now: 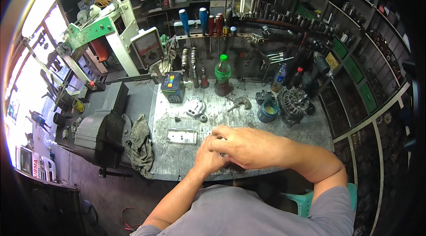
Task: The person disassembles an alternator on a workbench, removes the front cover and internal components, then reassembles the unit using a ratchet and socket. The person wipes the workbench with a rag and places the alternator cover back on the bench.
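Right hand (248, 148) meets left hand (208, 156)

Both curl around a small, mostly hidden object (223, 154) at the near edge of the workbench (174, 160); exact grip cannot be told. Beyond: a clear tray (182, 142), then a green-capped bottle (222, 75).

The person wears a grey shirt (235, 214), plain and softly creased across the visible part. Its right sleeve (330, 209) is short, ending above the elbow; the left sleeve (152, 230) shows only partly. Forearms (306, 158) and hands (246, 147) are bare.
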A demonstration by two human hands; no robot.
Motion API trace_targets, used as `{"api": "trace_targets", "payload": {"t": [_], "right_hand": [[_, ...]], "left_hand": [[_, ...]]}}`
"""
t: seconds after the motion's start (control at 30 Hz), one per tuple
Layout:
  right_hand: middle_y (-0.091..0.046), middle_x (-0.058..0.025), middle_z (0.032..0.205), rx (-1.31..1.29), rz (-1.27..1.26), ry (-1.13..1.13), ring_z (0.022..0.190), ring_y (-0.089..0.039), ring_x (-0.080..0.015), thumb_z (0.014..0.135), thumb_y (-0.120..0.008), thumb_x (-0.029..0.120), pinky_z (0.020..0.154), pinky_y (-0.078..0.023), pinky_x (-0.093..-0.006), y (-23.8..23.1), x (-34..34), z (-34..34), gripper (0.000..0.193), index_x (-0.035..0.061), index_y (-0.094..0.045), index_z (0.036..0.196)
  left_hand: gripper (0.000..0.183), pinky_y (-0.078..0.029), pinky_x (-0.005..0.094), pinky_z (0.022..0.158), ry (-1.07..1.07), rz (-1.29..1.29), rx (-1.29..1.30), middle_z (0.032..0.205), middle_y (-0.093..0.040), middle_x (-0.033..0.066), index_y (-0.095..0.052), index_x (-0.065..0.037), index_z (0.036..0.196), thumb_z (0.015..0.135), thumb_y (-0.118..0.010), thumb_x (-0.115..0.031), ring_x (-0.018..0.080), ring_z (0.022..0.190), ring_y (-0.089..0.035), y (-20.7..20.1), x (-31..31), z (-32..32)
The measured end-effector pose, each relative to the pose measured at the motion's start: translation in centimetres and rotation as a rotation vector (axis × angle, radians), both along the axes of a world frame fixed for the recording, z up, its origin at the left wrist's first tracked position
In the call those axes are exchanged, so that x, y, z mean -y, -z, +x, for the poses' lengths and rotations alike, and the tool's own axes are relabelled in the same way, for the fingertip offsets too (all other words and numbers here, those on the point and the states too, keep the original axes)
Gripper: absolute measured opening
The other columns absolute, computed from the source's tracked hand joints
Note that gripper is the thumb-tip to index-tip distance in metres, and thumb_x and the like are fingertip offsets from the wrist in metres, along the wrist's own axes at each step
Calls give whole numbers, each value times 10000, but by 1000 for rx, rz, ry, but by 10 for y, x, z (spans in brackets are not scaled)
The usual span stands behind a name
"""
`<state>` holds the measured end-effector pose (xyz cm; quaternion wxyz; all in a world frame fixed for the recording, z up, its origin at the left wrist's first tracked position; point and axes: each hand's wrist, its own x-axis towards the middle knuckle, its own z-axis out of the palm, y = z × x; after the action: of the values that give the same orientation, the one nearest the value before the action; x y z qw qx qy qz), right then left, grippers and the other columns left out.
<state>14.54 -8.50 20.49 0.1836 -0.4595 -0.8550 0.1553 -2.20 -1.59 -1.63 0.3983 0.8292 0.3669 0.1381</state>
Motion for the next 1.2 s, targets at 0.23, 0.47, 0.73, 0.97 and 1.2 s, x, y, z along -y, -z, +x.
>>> {"api": "trace_targets", "payload": {"t": [0.23,0.47,0.73,0.97,1.2], "right_hand": [[-758,-206,1122,268,-332,192,1031,-802,-417,986,-790,135,858,-653,-515,-7,2,-6,248,40,-696,1195],[-758,-187,1140,240,-140,180,1027,-801,-399,989,-771,128,866,-654,-512,-2,12,-5,254,31,-709,1216],[-800,-203,1017,66,-8,112,905,-824,-408,1050,-766,304,802,-661,-514,3,10,-1,304,17,-753,1149],[-725,-181,999,37,-101,195,918,-805,-425,1004,-812,175,785,-651,-540,2,19,0,225,31,-735,1159],[-746,-199,1068,-65,54,364,932,-797,-450,1035,-846,289,798,-650,-537,44,17,3,433,40,-632,1317]], "left_hand": [[1005,-437,551,1303,-16,76,57,1656,-583,255,-572,-35,1591,826,-962,-558,459,1564,-522,10,0,-2],[971,-404,543,1335,-22,44,93,1661,-574,272,-581,-30,1582,846,-947,-546,467,1620,-470,16,-2,1],[977,-409,548,1332,7,8,66,1693,-536,313,-576,-46,1586,831,-977,-519,486,1633,-449,6,0,-2],[905,-409,573,1327,-42,36,141,1672,-550,309,-599,-32,1533,840,-976,-476,488,1626,-458,9,1,-2],[849,-423,567,1315,-102,-46,77,1684,-548,297,-620,-49,1515,812,-966,-374,484,1624,-467,-5,5,2]]}}
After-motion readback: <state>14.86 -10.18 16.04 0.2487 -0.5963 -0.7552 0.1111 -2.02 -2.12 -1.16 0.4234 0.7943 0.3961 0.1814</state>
